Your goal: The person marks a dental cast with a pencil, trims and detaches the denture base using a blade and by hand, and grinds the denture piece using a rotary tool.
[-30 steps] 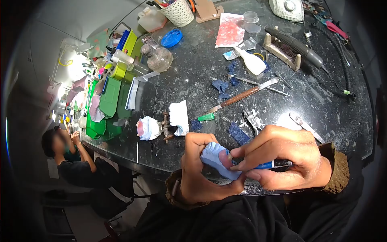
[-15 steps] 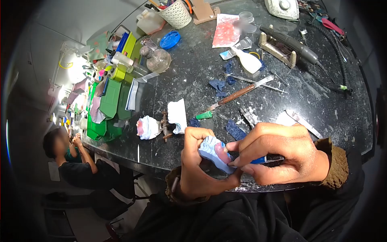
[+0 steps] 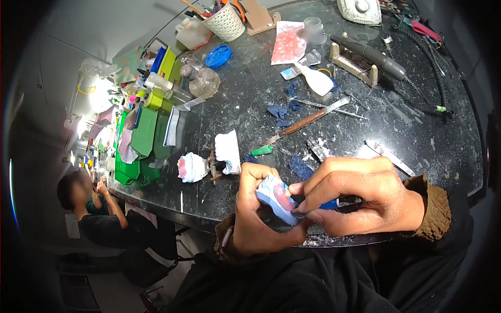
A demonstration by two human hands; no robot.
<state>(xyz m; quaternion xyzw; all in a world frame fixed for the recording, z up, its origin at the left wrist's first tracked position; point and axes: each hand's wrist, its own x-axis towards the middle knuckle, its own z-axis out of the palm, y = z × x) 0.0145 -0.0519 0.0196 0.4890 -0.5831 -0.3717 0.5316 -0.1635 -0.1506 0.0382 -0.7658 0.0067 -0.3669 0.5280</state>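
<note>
White basket (image 3: 227, 23), far edge of surface (image 3: 235, 107): contains tools. Blue model (image 3: 275, 200), pink-sided, sits above near edge. Left hand (image 3: 257, 219): fingers clamp model. Right hand (image 3: 361, 194): fingers clamp blue tool (image 3: 331, 204).

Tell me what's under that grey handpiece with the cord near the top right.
A pale stand with posts props the handpiece above the dark bench. The surface directly beneath the handpiece's body is covered, so I can't tell what's there.

Glare is spread across the dark tabletop (image 3: 235, 112) beyond the right hand (image 3: 360, 195); far left of the grip, a light (image 3: 99, 99) is blown out. The edges are bowed and darkened.
</note>
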